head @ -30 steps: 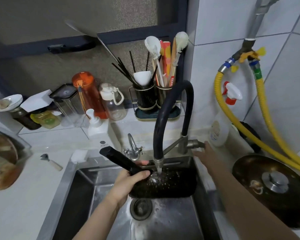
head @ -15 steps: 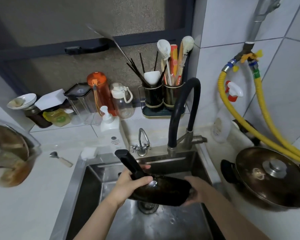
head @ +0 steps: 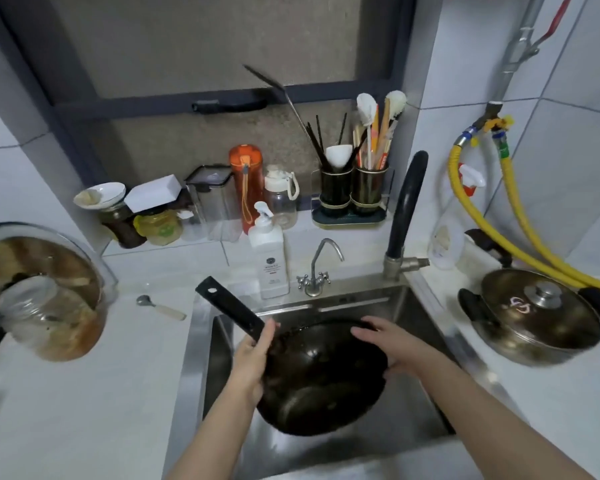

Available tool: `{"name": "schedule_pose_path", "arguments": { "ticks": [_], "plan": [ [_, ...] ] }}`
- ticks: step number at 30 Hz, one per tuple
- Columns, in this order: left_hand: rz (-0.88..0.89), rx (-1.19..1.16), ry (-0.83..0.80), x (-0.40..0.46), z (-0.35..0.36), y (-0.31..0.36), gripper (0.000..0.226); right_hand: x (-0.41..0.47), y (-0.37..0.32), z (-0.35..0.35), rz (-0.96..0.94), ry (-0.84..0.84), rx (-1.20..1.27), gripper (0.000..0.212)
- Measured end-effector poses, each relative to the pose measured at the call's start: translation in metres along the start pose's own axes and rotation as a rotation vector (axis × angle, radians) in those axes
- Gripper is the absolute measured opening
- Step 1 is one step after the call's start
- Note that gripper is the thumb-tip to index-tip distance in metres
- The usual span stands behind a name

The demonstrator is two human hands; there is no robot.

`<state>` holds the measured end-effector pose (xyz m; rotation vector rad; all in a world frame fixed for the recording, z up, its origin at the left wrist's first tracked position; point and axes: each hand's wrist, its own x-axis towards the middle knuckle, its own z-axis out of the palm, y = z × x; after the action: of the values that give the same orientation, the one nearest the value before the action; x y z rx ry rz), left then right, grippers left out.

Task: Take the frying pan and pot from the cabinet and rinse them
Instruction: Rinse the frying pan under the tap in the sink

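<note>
A black frying pan (head: pixel 321 379) hangs tilted over the steel sink (head: pixel 201 344), its inside turned toward me and its flat black handle pointing up to the left. My left hand (head: pixel 252 358) grips the base of that handle. Resting on the pan's far right rim is my right hand (head: pixel 387 342), fingers curled over the edge. A lidded steel pot (head: pixel 534 315) with black side handles stands on the counter right of the sink. No water runs from the black faucet (head: pixel 404 206).
A white soap bottle (head: pixel 269 258) and a small tap (head: pixel 316 268) stand behind the sink. Jars, bottles and a utensil holder (head: pixel 352 190) line the sill. A glass-lidded pot (head: pixel 39 292) sits at the left, a spoon (head: pixel 160 306) beside it. Yellow hoses (head: pixel 482 233) hang at right.
My right hand left the faucet lever and came onto the pan's rim. The water stopped. The pan tipped up from flat under the spout, showing its inside.
</note>
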<state>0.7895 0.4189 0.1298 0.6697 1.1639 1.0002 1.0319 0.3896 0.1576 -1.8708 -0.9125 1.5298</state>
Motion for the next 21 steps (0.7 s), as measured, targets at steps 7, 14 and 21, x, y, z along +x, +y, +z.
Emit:
{"name": "schedule_pose_path", "arguments": {
  "ticks": [7, 14, 21],
  "plan": [
    [-0.07, -0.109, 0.074, -0.018, -0.031, 0.012, 0.041, -0.017, -0.014, 0.054, -0.125, 0.156, -0.061, 0.06],
    [-0.008, -0.075, 0.006, -0.037, -0.035, 0.028, 0.037, -0.03, -0.015, 0.074, -0.157, 0.282, 0.055, 0.057],
    [0.237, 0.286, -0.276, -0.06, -0.023, 0.035, 0.05, -0.06, 0.007, 0.055, 0.136, 0.231, 0.488, 0.058]
  ]
}}
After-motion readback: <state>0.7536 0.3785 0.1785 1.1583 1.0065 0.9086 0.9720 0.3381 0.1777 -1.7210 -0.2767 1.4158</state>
